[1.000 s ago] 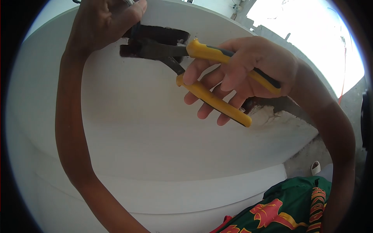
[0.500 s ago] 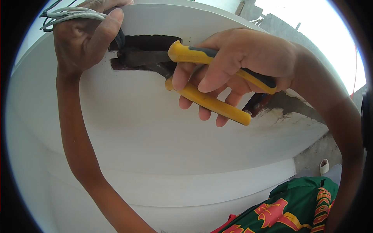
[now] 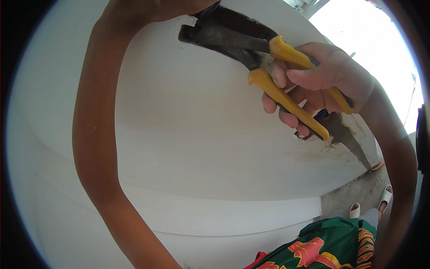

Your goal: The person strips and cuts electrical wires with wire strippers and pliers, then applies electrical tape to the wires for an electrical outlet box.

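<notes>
My right hand [image 3: 340,74] is wrapped round the yellow-and-black handles of a pair of cable cutters [image 3: 293,105], which are spread apart. Their dark metal head reaches up and left over a rectangular opening [image 3: 255,29] cut in the white surface. At the top edge of the view, my left hand [image 3: 183,8] is partly cut off and its fingertips are out of sight. A dark cable [image 3: 208,10] comes out from beside it towards the opening, close to the cutter head, whose jaw tips are hard to see against it.
A smooth white wall [image 3: 179,134] fills most of the view. Lower right is a second rough-edged opening [image 3: 309,134] with bare grey cement [image 3: 347,139] beside it. Pale sandals [image 3: 354,210] and the concrete floor [image 3: 336,199] show below, near green patterned clothing [image 3: 331,237].
The view has shifted, so both hands and the opening sit differently in it. My left hand and the pale wires over it have mostly left the top edge. The cutters stay in my right hand.
</notes>
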